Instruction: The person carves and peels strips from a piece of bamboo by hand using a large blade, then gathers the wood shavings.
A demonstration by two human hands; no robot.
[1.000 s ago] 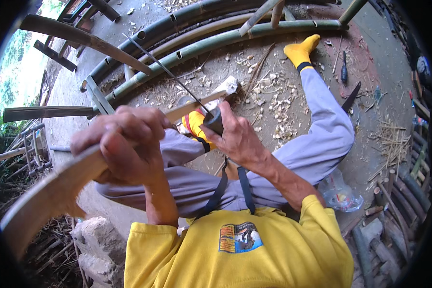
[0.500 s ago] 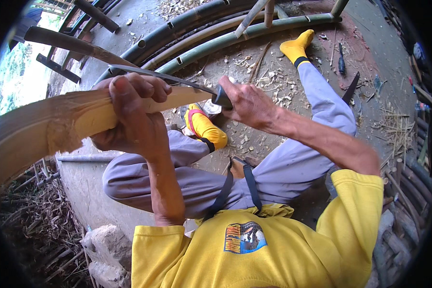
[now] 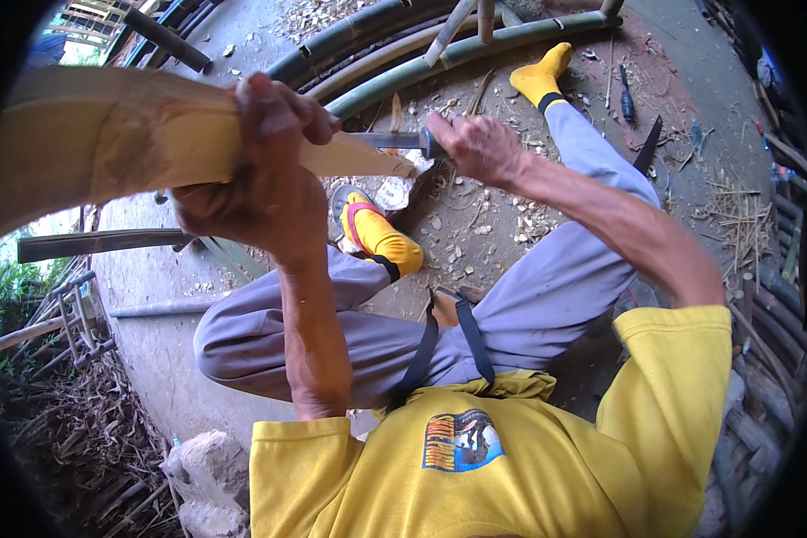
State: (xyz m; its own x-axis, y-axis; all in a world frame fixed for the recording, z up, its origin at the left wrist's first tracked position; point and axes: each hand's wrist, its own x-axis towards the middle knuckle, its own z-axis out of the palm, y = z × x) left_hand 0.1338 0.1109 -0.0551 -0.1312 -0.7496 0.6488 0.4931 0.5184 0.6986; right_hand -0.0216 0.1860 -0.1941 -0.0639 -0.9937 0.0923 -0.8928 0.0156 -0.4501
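The curved piece of wood (image 3: 166,143) is held out in front, toward the left, with its thin end pointed to the right and its broad end reaching the left rim of the view. Around it, short of the thin end, the fingers of the left hand (image 3: 264,175) are wrapped and clamped. By the right hand (image 3: 480,151) a knife (image 3: 393,141) is gripped, its dark handle enclosed by the fingers; the blade is laid along the far side of the thin end. Whether the edge bites cannot be told, since part of it is hidden behind the wood and the left hand. Shaving of the wood appears to be the step in hand. By the next move, a firm left grip, a shallow blade angle and knuckles kept clear of the edge seem to be called for. Farther out, pale shavings (image 3: 481,229) are scattered near the yellow socks (image 3: 378,238), and beyond them a bamboo frame (image 3: 403,81) is seen.
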